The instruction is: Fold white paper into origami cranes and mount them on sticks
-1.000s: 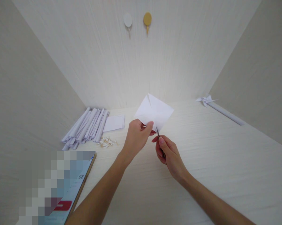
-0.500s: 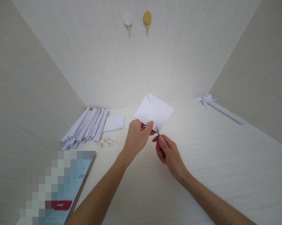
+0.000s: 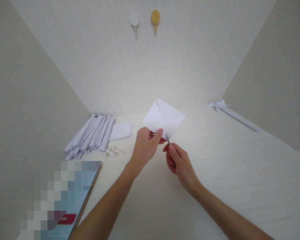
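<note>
A square sheet of white paper (image 3: 173,120) is held up in the middle of the head view, one corner toward me. My left hand (image 3: 147,143) pinches its near left edge, thumb on top and fingers underneath. A slit runs in from the far corner. My right hand (image 3: 178,158) is closed around small dark scissors (image 3: 168,140), whose handles are mostly hidden by the fingers. The blades meet the paper at its near corner, just right of my left thumb.
Several rolled paper sticks (image 3: 91,133) lie at the left, beside a stack of square paper (image 3: 121,130) and a pile of cotton swabs (image 3: 113,151). A paper pinwheel (image 3: 218,105) on a rolled stick rests far right. A partly blurred screen (image 3: 83,196) stands front left. Two hooks are on the wall.
Both hands keep nearly the same pose. The scissor handles appear slightly closer together in my right hand, and the view has shifted a little.
</note>
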Demonstrator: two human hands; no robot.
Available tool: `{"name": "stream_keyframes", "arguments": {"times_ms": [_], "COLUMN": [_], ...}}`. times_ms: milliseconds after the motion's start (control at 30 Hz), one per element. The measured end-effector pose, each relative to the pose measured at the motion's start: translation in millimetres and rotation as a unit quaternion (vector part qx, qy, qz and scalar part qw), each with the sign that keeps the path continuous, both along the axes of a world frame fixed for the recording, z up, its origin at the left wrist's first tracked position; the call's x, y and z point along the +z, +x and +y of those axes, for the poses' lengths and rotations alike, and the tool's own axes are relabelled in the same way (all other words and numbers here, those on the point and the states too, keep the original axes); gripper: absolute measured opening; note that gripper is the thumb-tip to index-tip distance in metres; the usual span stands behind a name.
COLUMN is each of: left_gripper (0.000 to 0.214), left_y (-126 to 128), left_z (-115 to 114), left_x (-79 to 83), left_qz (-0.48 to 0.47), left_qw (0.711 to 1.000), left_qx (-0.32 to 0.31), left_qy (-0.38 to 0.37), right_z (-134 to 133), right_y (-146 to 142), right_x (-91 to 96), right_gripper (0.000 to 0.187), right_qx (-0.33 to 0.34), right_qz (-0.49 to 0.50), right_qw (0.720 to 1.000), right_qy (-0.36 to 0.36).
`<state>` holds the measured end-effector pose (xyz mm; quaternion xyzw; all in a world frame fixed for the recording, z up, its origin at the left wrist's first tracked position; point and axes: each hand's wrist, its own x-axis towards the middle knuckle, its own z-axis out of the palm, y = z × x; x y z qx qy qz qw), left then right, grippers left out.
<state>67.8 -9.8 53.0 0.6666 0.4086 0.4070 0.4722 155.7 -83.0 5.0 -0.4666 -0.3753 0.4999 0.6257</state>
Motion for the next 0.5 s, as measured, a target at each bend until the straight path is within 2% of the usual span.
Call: {"name": "stream_keyframes", "arguments": {"times_ms": [500], "left_gripper": [0.020], "left_y": [1.1], "left_z": [-1.4], "left_x": [-1.0], "left_qz": [-0.030], "left_qw": [0.999], "left_qx": [0.004], "left_qy": [-0.013], "right_z": [-0.3], "right_y": [0.2], "right_x": [-1.7], "right_gripper": [0.029], "right_qx": [-0.001], "right_qz": [-0.003], "right_qw": [1.000], "right_qy": [0.006]}}
